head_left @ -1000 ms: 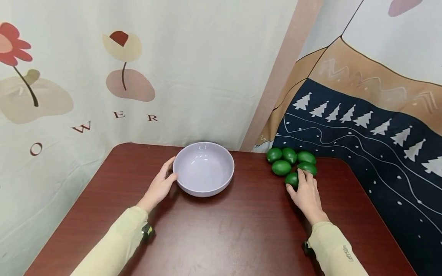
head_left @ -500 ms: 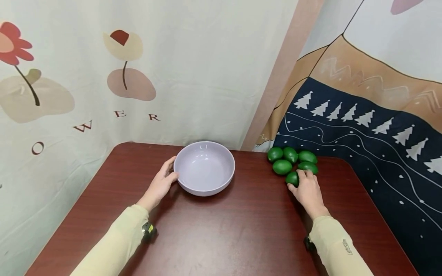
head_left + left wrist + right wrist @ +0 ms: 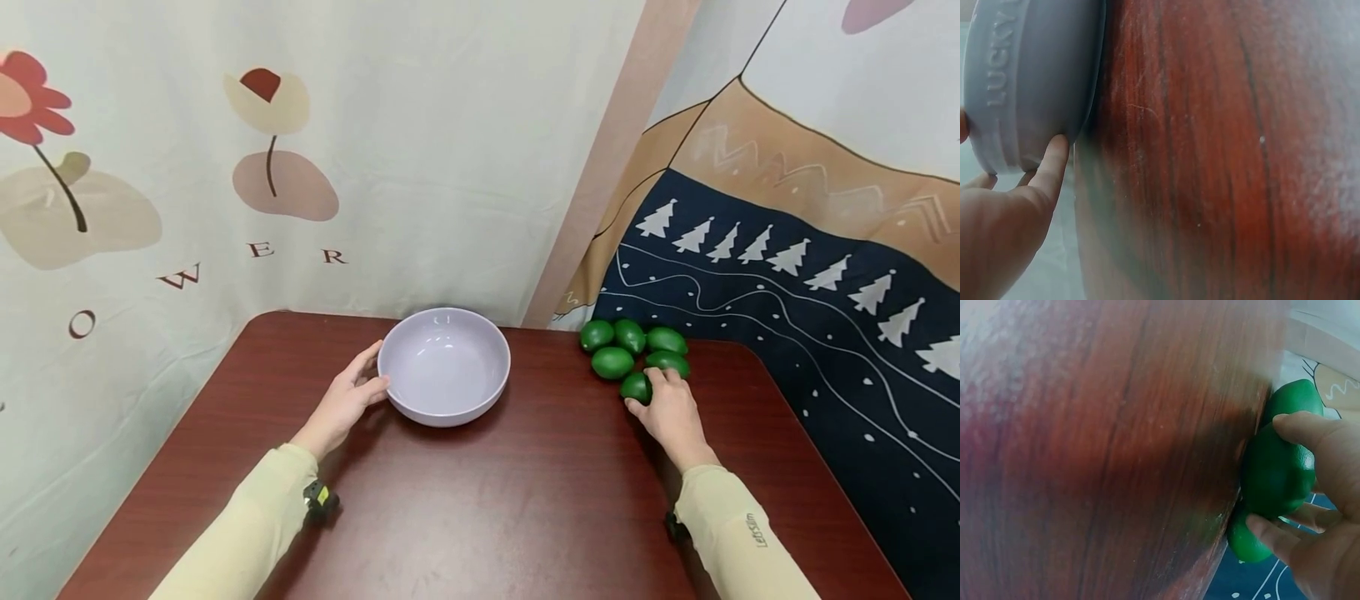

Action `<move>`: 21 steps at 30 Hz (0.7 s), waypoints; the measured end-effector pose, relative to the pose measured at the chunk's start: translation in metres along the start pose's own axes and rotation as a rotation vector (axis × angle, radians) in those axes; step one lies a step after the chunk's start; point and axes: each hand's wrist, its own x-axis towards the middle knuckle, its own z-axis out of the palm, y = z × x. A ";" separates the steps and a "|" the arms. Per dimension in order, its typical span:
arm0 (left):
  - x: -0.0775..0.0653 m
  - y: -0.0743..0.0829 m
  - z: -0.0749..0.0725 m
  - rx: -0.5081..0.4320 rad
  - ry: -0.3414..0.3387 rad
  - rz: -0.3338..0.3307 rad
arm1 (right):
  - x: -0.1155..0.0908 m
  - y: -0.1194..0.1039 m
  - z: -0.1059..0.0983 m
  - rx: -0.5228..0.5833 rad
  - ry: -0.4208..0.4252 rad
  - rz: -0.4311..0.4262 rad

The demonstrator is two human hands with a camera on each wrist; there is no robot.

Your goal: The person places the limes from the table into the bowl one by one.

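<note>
In the head view my left hand [image 3: 341, 408] holds the side of a pale lilac bowl [image 3: 444, 367], its thumb and fingers spread along the wall. The left wrist view shows those fingertips against the bowl's outer wall [image 3: 1041, 81], below raised lettering. My right hand [image 3: 672, 421] grips a green lime [image 3: 636, 387], the nearest of a cluster. From the right wrist, the thumb and fingers lie round that lime [image 3: 1275, 472], with other limes close behind it.
Several more limes [image 3: 612, 362] lie grouped at the back right of the dark red wooden table [image 3: 487, 508]. A printed curtain [image 3: 420, 167] hangs right behind the table's back edge, and a navy patterned cloth [image 3: 750, 325] hangs along the right.
Both hands stay almost where they were, the left at the bowl and the right at the nearest lime. The view shifts slightly.
</note>
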 end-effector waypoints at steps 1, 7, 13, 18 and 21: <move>0.000 0.000 0.000 -0.004 -0.005 -0.007 | 0.000 0.000 0.000 0.002 -0.002 0.001; -0.001 0.001 -0.003 -0.024 -0.025 -0.014 | 0.000 0.003 0.001 0.009 0.006 -0.005; -0.002 0.000 -0.004 -0.042 -0.035 -0.023 | -0.001 0.003 0.002 0.011 -0.015 0.000; -0.002 0.001 -0.003 -0.042 -0.033 -0.018 | -0.002 0.002 -0.002 0.011 -0.057 0.018; -0.002 0.000 -0.003 -0.043 -0.033 -0.011 | -0.002 0.002 -0.003 0.014 -0.063 0.015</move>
